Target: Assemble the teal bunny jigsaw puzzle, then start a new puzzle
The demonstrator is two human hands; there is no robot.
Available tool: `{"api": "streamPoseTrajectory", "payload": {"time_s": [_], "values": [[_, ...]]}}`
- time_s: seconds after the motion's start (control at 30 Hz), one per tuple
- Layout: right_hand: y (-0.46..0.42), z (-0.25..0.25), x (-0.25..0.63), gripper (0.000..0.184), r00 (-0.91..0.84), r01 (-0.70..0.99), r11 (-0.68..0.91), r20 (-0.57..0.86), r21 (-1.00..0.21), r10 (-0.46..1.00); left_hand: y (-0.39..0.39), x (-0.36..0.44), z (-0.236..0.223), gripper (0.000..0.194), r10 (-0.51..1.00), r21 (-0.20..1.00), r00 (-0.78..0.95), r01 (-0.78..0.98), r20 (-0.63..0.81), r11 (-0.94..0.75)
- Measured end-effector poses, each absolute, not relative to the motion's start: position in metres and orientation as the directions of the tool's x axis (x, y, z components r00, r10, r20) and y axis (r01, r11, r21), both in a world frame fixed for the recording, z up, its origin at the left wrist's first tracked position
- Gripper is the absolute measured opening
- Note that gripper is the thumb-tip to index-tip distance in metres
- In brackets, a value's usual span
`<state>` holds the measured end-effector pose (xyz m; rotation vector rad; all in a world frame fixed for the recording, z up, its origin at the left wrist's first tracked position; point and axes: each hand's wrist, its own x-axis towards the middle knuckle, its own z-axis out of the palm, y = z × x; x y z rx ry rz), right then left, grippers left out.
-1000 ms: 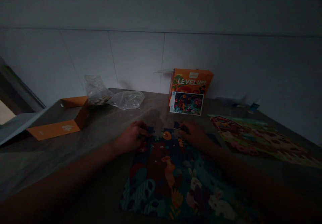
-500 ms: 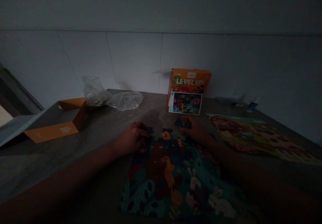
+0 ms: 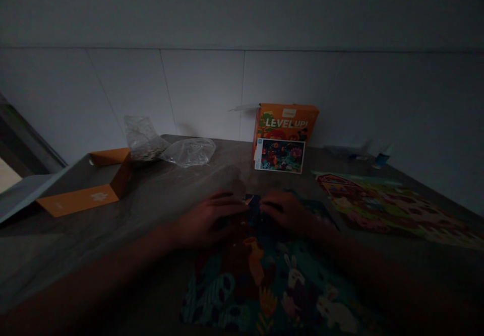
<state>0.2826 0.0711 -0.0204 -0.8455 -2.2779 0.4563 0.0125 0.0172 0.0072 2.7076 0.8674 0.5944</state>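
Note:
A dark, colourful jigsaw puzzle [image 3: 257,275] with rabbits and a bear lies in front of me, mostly joined. At its far edge my left hand [image 3: 214,217] rests over the upper left part, fingers stretched to the right, covering the pieces beneath. My right hand [image 3: 285,210] is closed in a pinch at a dark blue puzzle piece [image 3: 252,201] between the two hands. Left fingertips come close to that piece; whether they touch it is too dark to tell.
An orange box [image 3: 289,119] stands at the back with a picture card [image 3: 282,155] against it. An open orange box lid [image 3: 81,201] lies left, beside clear plastic bags [image 3: 191,152]. Another puzzle [image 3: 385,207] lies right, with a small blue-and-white tube [image 3: 381,159] behind.
My right hand has moved left and toward me with the puzzle piece, onto the puzzle's far edge. My left hand has shifted right, its fingers now stretched over the puzzle.

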Motion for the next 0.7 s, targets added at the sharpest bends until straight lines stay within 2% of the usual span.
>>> {"api": "streamPoseTrajectory", "payload": {"time_s": [0.1,0.17,0.33,0.53,0.7], "values": [[0.0683,-0.0211,0.2807,0.022,-0.660,0.415,0.804,0.467,-0.426,0.588,0.0121,0.0155,0.0115,0.047,0.503,0.341,0.837,0.419,0.214,-0.842],[0.0689,-0.0209,0.2818,0.022,-0.675,0.413,0.815,0.465,-0.406,0.573,0.0107,0.0161,0.0124,0.050,0.488,0.356,0.848,0.400,0.205,-0.845],[0.0692,-0.0204,0.2841,0.023,-0.694,0.395,0.834,0.470,-0.385,0.545,0.0073,0.0173,0.0156,0.043,0.458,0.368,0.860,0.360,0.226,-0.857],[0.0665,-0.0211,0.2838,0.022,-0.685,0.348,0.865,0.532,-0.361,0.498,0.0076,0.0183,0.0178,0.039,0.433,0.348,0.831,0.315,0.348,-0.883],[0.0645,-0.0187,0.2836,0.028,-0.667,0.301,0.886,0.586,-0.352,0.460,0.0116,0.0179,0.0112,0.042,0.396,0.361,0.863,0.277,0.315,-0.890]]}}
